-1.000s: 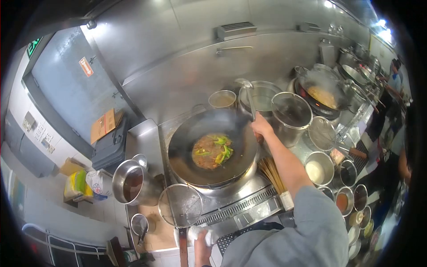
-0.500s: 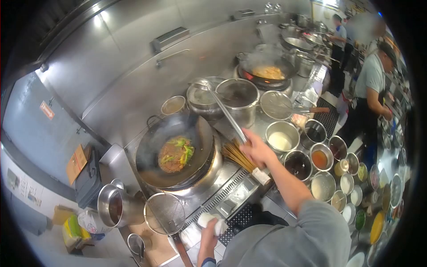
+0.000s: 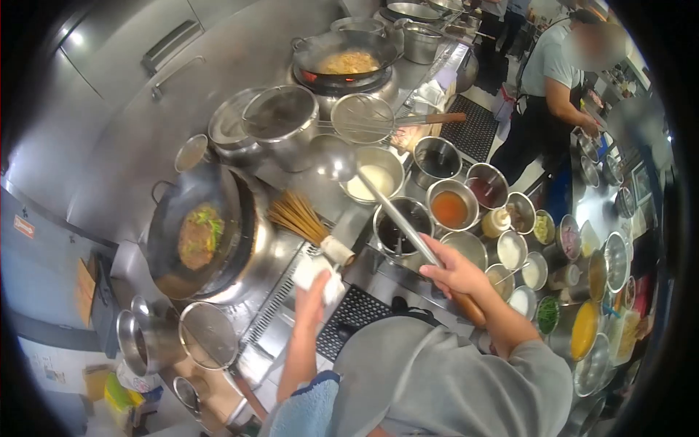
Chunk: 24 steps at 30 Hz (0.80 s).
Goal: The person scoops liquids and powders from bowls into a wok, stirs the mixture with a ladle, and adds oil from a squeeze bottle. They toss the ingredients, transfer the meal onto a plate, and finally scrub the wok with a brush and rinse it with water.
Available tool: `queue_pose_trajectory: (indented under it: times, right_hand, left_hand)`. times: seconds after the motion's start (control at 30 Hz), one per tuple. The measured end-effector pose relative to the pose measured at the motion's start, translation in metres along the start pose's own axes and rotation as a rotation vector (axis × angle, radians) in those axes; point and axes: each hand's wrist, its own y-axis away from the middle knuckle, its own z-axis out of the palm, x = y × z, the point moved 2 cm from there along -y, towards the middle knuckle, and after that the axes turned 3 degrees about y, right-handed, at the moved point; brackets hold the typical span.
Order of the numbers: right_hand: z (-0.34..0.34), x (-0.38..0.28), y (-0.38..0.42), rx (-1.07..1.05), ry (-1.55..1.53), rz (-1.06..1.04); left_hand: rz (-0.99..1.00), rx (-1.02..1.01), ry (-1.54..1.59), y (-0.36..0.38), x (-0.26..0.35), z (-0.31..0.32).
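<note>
My right hand [image 3: 459, 271] grips a ladle [image 3: 397, 217] by the rear of its long handle, near the wooden end. The blurred bowl of the ladle hangs close to a pot of white liquid [image 3: 373, 177]. In my left hand [image 3: 312, 298] is a folded white cloth [image 3: 309, 269], held just in front of a bamboo wok brush [image 3: 300, 217]. To the left, a wok [image 3: 162, 256] sits on its burner with a brown mixture and green vegetables [image 3: 200, 237] inside. A pot of dark sauce [image 3: 399, 231] lies below the ladle's handle.
Many small sauce and ingredient containers, including a pot of orange liquid [image 3: 449, 209], fill my right side. Behind, a second wok [image 3: 349, 64] steams over a flame. A mesh strainer [image 3: 209, 336] lies at lower left. A co-worker [image 3: 557, 80] stands at upper right.
The ladle has swung right and down, from over the large pots to near the white liquid. My left hand has risen with the cloth toward the brush. The view has turned right.
</note>
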Motion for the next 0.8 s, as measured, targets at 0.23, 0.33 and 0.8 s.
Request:
queue_pose_trajectory:
  times: [0.23, 0.33, 0.8]
  right_hand:
    - [-0.059, 0.045, -0.025, 0.126, 0.309, 0.006]
    - [-0.065, 0.058, -0.036, 0.128, 0.563, -0.049]
    - [-0.091, 0.048, -0.040, 0.016, 0.055, 0.047]
  left_hand:
    - [0.324, 0.096, -0.604, -0.163, -0.015, 0.081]
    - [0.231, 0.210, -0.616, -0.224, -0.058, 0.069]
    - [0.235, 0.311, -0.435, -0.206, -0.040, 0.119]
